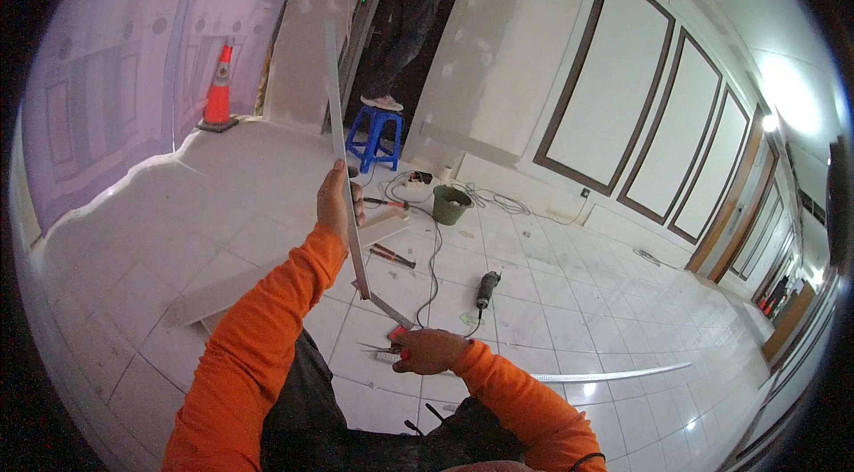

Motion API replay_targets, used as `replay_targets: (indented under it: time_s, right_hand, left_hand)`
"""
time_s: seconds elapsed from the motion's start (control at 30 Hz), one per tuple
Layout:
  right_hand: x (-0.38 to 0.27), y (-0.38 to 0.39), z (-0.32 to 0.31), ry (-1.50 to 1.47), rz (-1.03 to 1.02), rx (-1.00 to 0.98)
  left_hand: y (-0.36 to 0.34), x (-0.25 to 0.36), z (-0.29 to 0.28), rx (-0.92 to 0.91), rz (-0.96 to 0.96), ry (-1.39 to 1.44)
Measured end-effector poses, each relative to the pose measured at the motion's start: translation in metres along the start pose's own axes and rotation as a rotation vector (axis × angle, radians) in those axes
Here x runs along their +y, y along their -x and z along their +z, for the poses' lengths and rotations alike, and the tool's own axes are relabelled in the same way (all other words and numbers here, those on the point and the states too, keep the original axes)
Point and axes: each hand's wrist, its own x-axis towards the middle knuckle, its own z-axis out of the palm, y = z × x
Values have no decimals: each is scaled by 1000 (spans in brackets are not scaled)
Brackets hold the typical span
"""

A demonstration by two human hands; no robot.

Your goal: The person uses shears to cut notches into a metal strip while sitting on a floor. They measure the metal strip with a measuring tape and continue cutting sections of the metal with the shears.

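In my raised left hand (336,203) is a long, thin metal strip (335,103), gripped partway along its length. It stands nearly upright, and its lower end bends off toward my right hand (434,352). That hand is closed around a red-handled tool (405,354) with slim pointed jaws aimed left, which looks like snips. The jaws lie just below the bent end of the strip; I cannot tell if they touch it. My palm hides most of the handles.
Ahead on the tiles lie a grinder (487,290), hand tools (392,256), cables and a green bucket (451,204). Another metal strip (614,376) extends right. A person (409,27) stands on a blue stool (374,138) in a doorway; a traffic cone (218,89) is left.
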Motion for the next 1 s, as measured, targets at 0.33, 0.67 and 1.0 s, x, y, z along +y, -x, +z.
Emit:
replay_targets:
  time_s: [0.33,0.67,1.0]
  right_hand:
    - [-4,3,-1,8,-94,10]
    - [2,2,5,5,-54,41]
    - [2,-2,4,-12,-20,21]
  left_hand:
    - [0,-3,-4,1,-11,11]
    - [0,-5,-3,-14,-5,-16]
    - [-3,-7,-6,-24,11,-10]
